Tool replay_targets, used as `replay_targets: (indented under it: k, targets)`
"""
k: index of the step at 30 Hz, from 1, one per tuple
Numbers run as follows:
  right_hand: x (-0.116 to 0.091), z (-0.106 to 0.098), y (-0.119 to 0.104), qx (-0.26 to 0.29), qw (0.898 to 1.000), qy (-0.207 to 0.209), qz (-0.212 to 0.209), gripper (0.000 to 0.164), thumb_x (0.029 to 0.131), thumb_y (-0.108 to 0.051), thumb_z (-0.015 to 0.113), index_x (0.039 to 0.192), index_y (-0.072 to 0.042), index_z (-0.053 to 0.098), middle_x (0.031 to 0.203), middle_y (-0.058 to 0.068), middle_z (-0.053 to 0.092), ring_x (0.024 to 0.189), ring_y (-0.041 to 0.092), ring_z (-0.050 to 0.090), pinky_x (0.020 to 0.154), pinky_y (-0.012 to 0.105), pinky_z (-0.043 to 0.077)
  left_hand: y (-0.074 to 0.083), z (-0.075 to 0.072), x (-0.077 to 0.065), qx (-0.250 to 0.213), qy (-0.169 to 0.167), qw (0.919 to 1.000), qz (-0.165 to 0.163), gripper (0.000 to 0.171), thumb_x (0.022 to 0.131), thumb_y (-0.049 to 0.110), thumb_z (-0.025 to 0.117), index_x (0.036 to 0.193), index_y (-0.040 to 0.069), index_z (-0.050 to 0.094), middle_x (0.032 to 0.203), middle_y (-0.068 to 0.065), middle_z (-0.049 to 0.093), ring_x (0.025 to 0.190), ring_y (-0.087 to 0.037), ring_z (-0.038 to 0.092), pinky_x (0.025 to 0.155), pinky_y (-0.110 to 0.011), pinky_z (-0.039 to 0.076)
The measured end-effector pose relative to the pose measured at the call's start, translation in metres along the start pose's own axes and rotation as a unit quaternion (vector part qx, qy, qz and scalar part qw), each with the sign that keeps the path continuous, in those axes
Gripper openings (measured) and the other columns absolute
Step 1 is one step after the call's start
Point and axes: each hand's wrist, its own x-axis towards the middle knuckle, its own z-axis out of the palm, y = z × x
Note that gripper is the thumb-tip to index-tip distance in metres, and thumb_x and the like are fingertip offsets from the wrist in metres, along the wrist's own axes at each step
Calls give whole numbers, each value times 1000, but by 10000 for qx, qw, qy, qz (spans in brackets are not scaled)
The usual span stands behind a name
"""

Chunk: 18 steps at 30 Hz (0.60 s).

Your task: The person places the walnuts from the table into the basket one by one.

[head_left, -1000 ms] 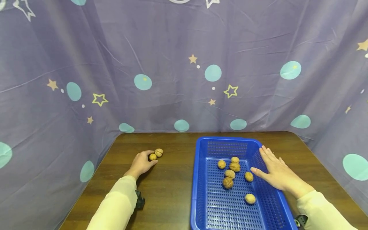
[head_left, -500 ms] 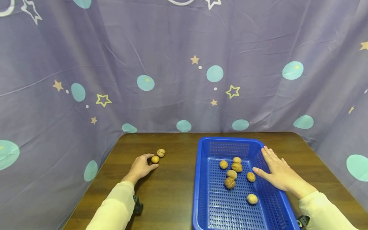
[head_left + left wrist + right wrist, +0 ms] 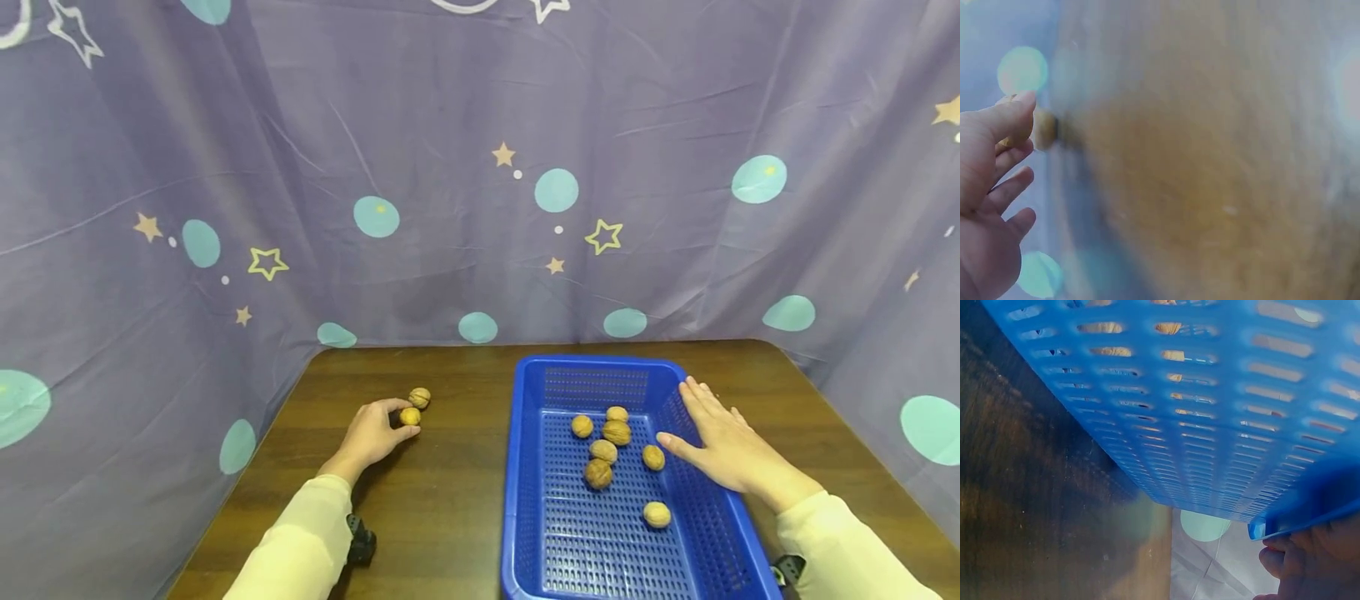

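My left hand (image 3: pixel 372 433) pinches a walnut (image 3: pixel 410 416) between thumb and forefinger at the table's left part. A second walnut (image 3: pixel 420 397) lies just behind it. In the left wrist view, the thumb partly covers the pinched walnut (image 3: pixel 1018 134), and the other walnut (image 3: pixel 1045 129) shows beyond the fingertips. On the right stands a blue plastic basket (image 3: pixel 512 500) with several walnuts (image 3: pixel 617 432) spread over its floor. My right hand (image 3: pixel 731 454) rests on the basket's right rim, fingers straight, thumb over the inside. In the right wrist view, fingers (image 3: pixel 1322 562) touch the rim.
The brown wooden table (image 3: pixel 442 500) carries everything. A purple curtain (image 3: pixel 420 283) with stars and dots hangs behind and at both sides. The basket's slotted side wall (image 3: pixel 1179 425) stands close to the right wrist camera.
The left thumb and forefinger have closed on the nearer walnut, which has moved slightly right and towards me relative to the other. The right hand stays on the basket rim.
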Motion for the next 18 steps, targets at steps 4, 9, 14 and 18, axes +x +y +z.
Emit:
replay_targets:
  k: [4,9,14,18]
  targets:
    - [0,-1,0,5,10000,-11,25,95,94,-60,47,151,5,7,158,22,0,143,43,1,105,71,8,26,-10,-2,-154,5,9997,202,49,77,31,81,120,12,67,129,-14,60,120,-36,54,100,-53,42]
    - [0,0,0,28,10000,1,18,96,93,-60,48,151,5,8,158,23,1,143,44,2,104,72,8,62,-19,-6,-272,184,9972,673,46,75,30,83,116,14,69,133,-14,57,122,-35,53,101,-52,41]
    - [0,-1,-2,59,10000,-12,-7,96,93,-60,48,151,5,8,158,23,1,143,44,2,104,72,8,97,-25,-9,-330,367,9904,1294,44,72,28,86,111,15,71,130,-9,60,117,-27,59,95,-44,48]
    - [-1,-1,-3,45,10000,11,-15,95,93,-59,48,151,5,8,158,24,2,143,44,3,104,71,8,123,-28,-9,-312,563,9808,1843,43,70,27,87,109,15,72,125,-6,64,120,-22,57,99,-41,46]
